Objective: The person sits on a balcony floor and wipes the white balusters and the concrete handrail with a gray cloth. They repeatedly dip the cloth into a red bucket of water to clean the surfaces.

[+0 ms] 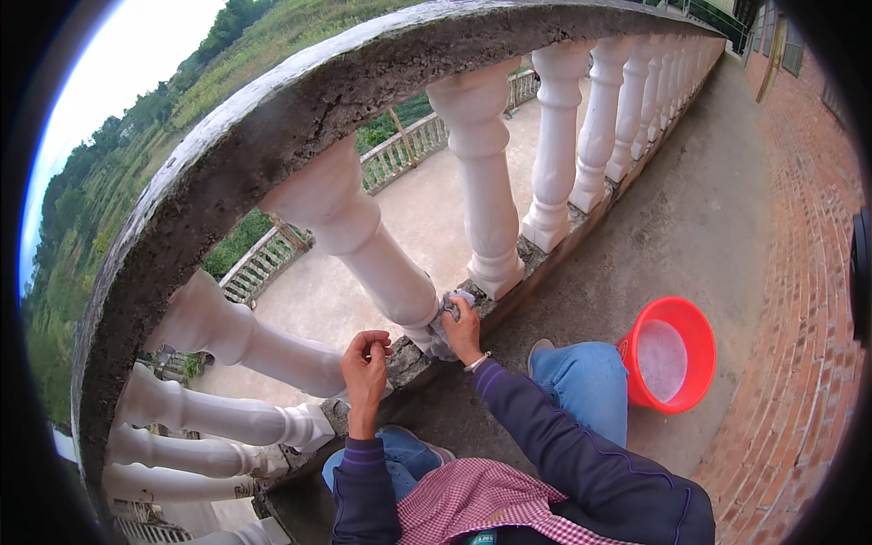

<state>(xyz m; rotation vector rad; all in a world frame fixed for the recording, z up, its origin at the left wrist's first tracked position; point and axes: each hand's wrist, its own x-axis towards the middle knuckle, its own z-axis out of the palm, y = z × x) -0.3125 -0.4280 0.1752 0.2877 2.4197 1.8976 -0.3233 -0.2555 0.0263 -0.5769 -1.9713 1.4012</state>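
My right hand (463, 330) presses a grey, wet-looking cloth (444, 320) against the square foot of a white baluster (388, 272). The cloth is bunched around the right side of that foot. My left hand (366, 364) is raised just left of the same foot, fingers loosely curled, with nothing seen in it; whether it touches the baluster behind it I cannot tell. A red plastic bucket (695, 381) of sudsy water (661, 361) stands on the floor to the right of my knee.
A rough concrete handrail (272, 129) runs over the row of balusters, which stand on a rough concrete curb (409, 361). A brick wall (776, 381) rises on the right beside the concrete floor (654, 238). Past the balusters lies a lower paved yard (415, 211) with its own balustrade.
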